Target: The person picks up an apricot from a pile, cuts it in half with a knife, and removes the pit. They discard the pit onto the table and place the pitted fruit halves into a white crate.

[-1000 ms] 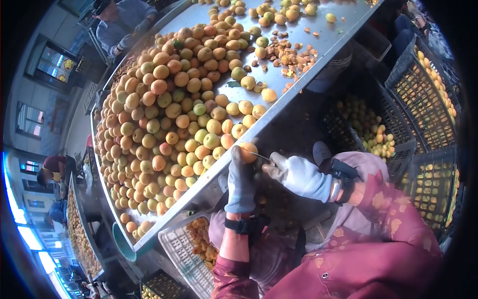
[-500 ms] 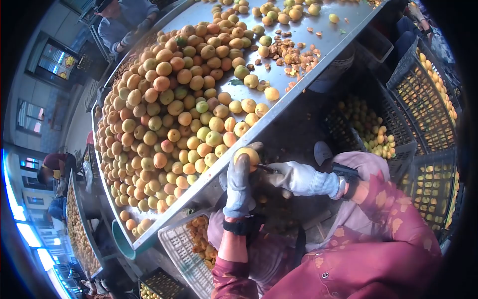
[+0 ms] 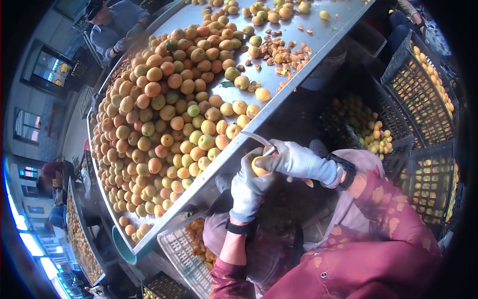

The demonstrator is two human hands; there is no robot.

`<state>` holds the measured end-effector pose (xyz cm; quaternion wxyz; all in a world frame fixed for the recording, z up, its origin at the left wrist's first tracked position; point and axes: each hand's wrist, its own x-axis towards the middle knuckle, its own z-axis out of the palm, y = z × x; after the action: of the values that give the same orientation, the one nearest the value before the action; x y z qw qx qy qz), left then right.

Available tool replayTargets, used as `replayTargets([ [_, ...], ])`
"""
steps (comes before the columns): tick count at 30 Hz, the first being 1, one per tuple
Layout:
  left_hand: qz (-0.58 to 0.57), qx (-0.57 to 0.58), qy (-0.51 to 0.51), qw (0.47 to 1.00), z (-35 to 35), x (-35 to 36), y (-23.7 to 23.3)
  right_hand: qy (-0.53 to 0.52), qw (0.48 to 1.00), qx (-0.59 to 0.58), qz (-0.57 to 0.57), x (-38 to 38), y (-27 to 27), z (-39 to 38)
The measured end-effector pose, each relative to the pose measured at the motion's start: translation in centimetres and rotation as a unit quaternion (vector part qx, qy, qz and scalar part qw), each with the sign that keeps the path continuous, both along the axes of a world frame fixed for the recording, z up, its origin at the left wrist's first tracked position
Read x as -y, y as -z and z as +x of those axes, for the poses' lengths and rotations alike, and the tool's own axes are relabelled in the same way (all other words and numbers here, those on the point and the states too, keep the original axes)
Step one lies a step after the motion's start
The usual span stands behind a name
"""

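Note:
My left hand (image 3: 249, 187), in a white glove with greyish fingers, is closed around a yellow apricot (image 3: 258, 167) just off the table's near edge. Beside it my right hand (image 3: 297, 161), gloved alike, is closed on a knife (image 3: 257, 139) whose curved blade points up and left. The fingers of both hands meet at the fruit and hide much of it. Under the right hand a small orange piece (image 3: 308, 183) shows, perhaps cut apricot. Beyond the hands lies a large heap of apricots (image 3: 164, 119) on the metal table (image 3: 298, 35).
Pits and scraps (image 3: 286, 56) lie on the tabletop. A white crate (image 3: 181, 254) with orange apricot pieces stands below left, near a green basin (image 3: 122, 246). Black crates (image 3: 423, 94) of fruit are stacked at right. A co-worker (image 3: 112, 25) stands across the table.
Both hands have come together, the left turning with the apricot and moving slightly right and down. The knife has swung up, its blade now plainly visible above the fruit.

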<state>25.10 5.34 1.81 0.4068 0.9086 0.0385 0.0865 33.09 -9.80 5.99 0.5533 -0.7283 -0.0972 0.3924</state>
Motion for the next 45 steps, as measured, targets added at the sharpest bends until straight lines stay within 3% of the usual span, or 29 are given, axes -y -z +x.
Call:
replayTargets([
  [2,-0.01,-0.044,0.002,0.999,0.0,0.3,-0.9,-0.031,0.999,-0.022,-0.03,0.1,-0.1,0.4],
  [5,-0.015,-0.035,0.006,0.999,-0.4,0.5,-0.7,0.001,0.999,-0.023,0.034,0.0,2.4,-0.4],
  [7,0.056,0.069,0.028,0.996,-0.5,0.6,0.6,0.022,0.997,-0.013,0.072,-0.4,2.3,-0.4],
  [8,0.144,0.073,0.066,0.985,-1.3,0.5,1.5,-0.008,1.0,0.01,0.02,-0.6,1.9,-0.1],
  [10,0.056,0.086,0.069,0.992,-0.9,0.5,1.5,-0.039,0.998,0.034,-0.036,-0.6,1.6,0.1],
  [12,0.067,0.071,0.063,0.993,-0.7,0.4,0.3,0.009,0.996,-0.014,0.088,-0.9,2.7,-0.1],
  [17,0.041,0.037,0.088,0.995,-1.1,-0.5,-0.5,0.092,0.979,-0.053,0.174,-1.2,3.7,-1.4],
  [19,-0.078,-0.05,0.024,0.995,-1.2,-0.3,-1.0,0.104,0.968,-0.025,0.226,-1.2,4.4,-1.8],
  [20,-0.077,-0.05,0.024,0.995,-1.0,-0.5,-0.7,0.109,0.961,-0.011,0.252,-1.3,4.6,-1.8],
  [21,-0.21,-0.01,0.015,0.977,-0.6,-0.8,-0.4,0.123,0.964,-0.016,0.235,-1.5,4.4,-1.8],
  [22,-0.339,0.03,0.006,0.94,-0.4,-1.0,-0.4,0.122,0.964,-0.016,0.236,-1.5,4.3,-1.7],
  [24,-0.459,0.045,-0.022,0.887,-0.3,-0.8,-0.4,0.154,0.956,-0.015,0.251,-1.4,4.0,-1.4],
  [26,-0.533,-0.016,-0.106,0.84,-0.6,-0.7,-0.6,0.154,0.967,0.038,0.201,-1.3,3.4,-1.0],
  [28,-0.64,-0.048,-0.073,0.763,-0.6,-1.6,-1.2,0.145,0.957,-0.009,0.253,-0.8,3.0,-0.5],
  [30,-0.708,-0.031,0.0,0.706,-0.2,-2.5,-0.5,0.155,0.956,0.016,0.247,-0.7,3.4,0.1],
  [31,-0.708,-0.031,0.001,0.705,-0.2,-2.3,-0.4,0.159,0.952,0.009,0.26,-0.6,3.6,0.1],
  [33,-0.647,-0.095,0.055,0.754,-0.3,-1.5,-1.1,0.162,0.948,0.001,0.274,-0.6,3.3,0.0],
  [35,-0.615,-0.124,0.038,0.778,-0.2,-0.4,-2.0,0.137,0.96,0.13,0.206,-0.6,2.3,-0.5],
  [36,-0.584,-0.149,0.02,0.798,-0.2,-0.3,-1.6,0.137,0.96,0.129,0.205,-0.6,2.5,-0.6],
  [38,-0.571,-0.159,0.002,0.805,0.2,-0.9,-0.3,0.058,0.956,0.269,0.106,-0.6,2.9,-0.9],
  [40,-0.502,-0.174,-0.018,0.847,0.2,-1.2,-0.2,0.071,0.952,0.246,0.17,-0.8,2.2,-1.0],
  [42,-0.499,-0.161,-0.025,0.851,0.2,-0.8,-0.6,0.11,0.929,0.189,0.298,-1.1,1.0,-1.2],
  [43,-0.494,-0.15,-0.031,0.856,0.2,-0.6,-0.7,0.111,0.929,0.188,0.298,-1.1,1.5,-1.0],
  [45,-0.505,-0.125,-0.035,0.853,0.4,-0.2,-0.5,0.222,0.916,0.116,0.313,-1.0,2.8,0.2],
])
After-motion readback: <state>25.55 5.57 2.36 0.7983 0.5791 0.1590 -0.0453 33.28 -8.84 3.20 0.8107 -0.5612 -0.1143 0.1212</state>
